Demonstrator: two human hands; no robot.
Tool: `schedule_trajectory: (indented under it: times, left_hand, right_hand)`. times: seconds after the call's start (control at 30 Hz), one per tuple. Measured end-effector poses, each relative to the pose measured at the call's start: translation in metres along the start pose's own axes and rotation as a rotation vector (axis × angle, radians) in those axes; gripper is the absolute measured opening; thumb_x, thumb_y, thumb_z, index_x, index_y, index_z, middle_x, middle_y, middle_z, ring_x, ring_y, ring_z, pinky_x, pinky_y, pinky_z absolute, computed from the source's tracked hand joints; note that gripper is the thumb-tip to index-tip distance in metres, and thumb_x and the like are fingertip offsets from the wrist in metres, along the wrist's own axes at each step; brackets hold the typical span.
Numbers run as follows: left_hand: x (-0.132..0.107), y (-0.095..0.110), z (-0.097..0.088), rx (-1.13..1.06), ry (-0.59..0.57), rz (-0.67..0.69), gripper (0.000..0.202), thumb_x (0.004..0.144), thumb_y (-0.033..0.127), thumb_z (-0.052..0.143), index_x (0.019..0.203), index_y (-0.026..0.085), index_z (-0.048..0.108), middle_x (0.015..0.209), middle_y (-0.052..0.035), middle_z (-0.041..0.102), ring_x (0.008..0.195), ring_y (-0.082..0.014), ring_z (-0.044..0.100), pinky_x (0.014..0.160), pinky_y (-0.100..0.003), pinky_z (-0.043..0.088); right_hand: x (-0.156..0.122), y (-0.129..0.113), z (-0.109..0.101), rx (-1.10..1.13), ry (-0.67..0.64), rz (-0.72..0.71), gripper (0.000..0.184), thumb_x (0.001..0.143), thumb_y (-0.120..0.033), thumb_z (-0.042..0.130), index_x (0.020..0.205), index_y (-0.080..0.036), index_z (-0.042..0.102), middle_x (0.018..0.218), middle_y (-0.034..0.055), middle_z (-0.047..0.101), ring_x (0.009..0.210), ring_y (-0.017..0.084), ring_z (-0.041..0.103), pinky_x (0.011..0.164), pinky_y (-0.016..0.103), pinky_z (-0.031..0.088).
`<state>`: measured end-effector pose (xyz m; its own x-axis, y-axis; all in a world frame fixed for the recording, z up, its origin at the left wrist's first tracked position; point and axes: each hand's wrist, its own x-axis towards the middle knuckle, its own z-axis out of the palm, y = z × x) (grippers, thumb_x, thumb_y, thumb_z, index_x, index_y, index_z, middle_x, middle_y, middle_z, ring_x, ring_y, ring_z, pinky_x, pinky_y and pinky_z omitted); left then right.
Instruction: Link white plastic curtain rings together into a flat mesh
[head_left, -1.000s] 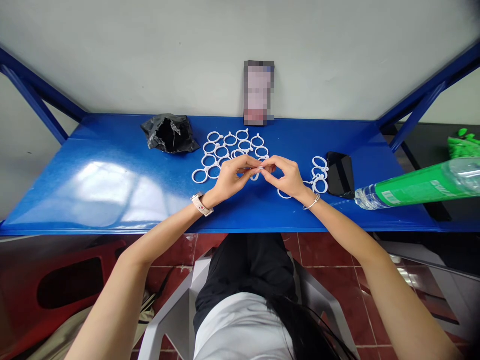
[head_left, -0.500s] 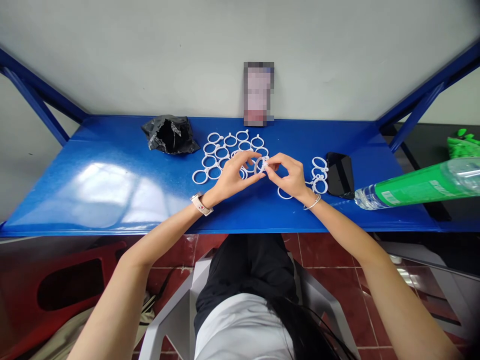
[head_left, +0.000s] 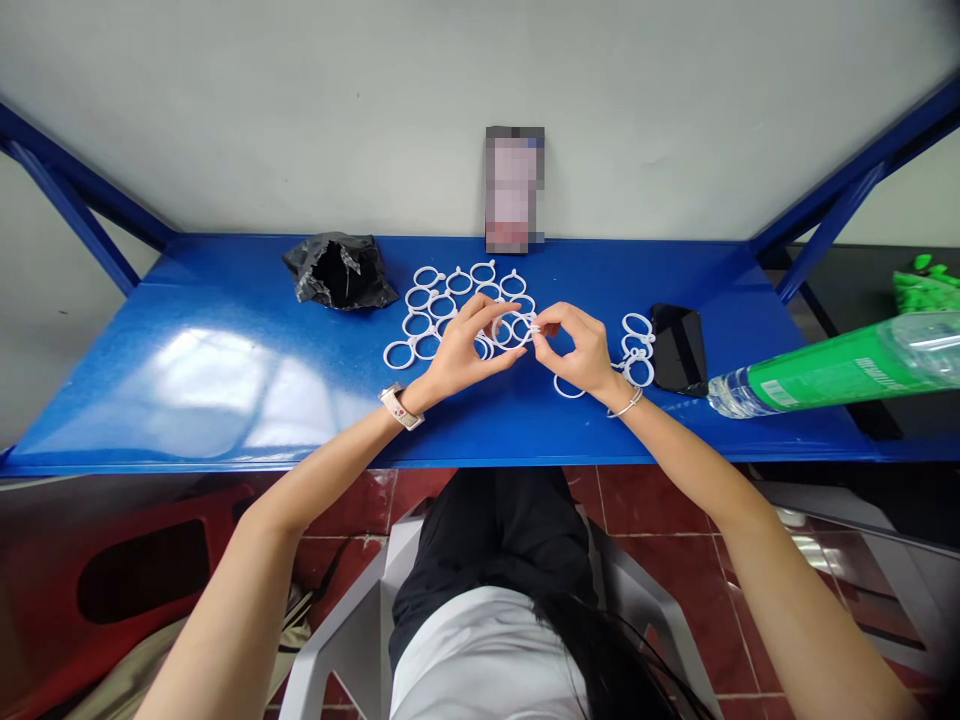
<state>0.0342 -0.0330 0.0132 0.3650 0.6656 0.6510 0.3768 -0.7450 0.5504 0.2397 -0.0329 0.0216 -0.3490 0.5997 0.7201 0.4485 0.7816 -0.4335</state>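
Note:
Over the blue table, my right hand pinches a small white part between thumb and fingertips, seemingly the eyelet of a white plastic curtain ring. My left hand curves around the same spot, its thumb and forefinger apart on either side of the ring; whether they touch it is unclear. Behind and beneath the left hand lie several more white curtain rings, flat and close together, some with small eyelets showing. Another ring lies partly under my right hand. A smaller group of rings rests right of that hand.
A crumpled black plastic bag sits open at the back left. Against the wall leans a blurred-out upright object. To the right are a black phone and a lying bottle with a green label. Blue metal braces flank the table.
My left thumb and forefinger have spread slightly from the ring, which looked tilted between them before. My right hand keeps its pinch in nearly the same place.

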Motion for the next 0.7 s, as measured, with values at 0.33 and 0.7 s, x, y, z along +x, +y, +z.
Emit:
schedule_trajectory:
  times: [0.33, 0.7]
  left_hand:
    - [0.0022, -0.0045, -0.0019, 0.007, 0.046, 0.038, 0.049, 0.093, 0.043, 0.068, 0.137, 0.026, 0.057, 0.092, -0.0035, 0.064, 0.079, -0.0147, 0.058, 0.075, -0.031, 0.054]
    - [0.0036, -0.0054, -0.0024, -0.021, 0.084, -0.009, 0.046, 0.088, 0.053, 0.070, 0.123, 0.022, 0.065, 0.086, -0.0030, 0.065, 0.076, -0.0141, 0.061, 0.071, -0.029, 0.055]
  right_hand:
    - [-0.0013, 0.0040, 0.0023, -0.091, 0.004, 0.026, 0.007, 0.091, -0.019, 0.055, 0.086, -0.024, 0.059, 0.076, 0.0016, 0.066, 0.067, 0.018, 0.063, 0.060, 0.030, 0.053]
    - [-0.0006, 0.0078, 0.0028, -0.028, -0.030, 0.060, 0.006, 0.095, -0.024, 0.057, 0.097, -0.023, 0.063, 0.090, 0.0043, 0.072, 0.076, 0.018, 0.068, 0.068, 0.032, 0.058]
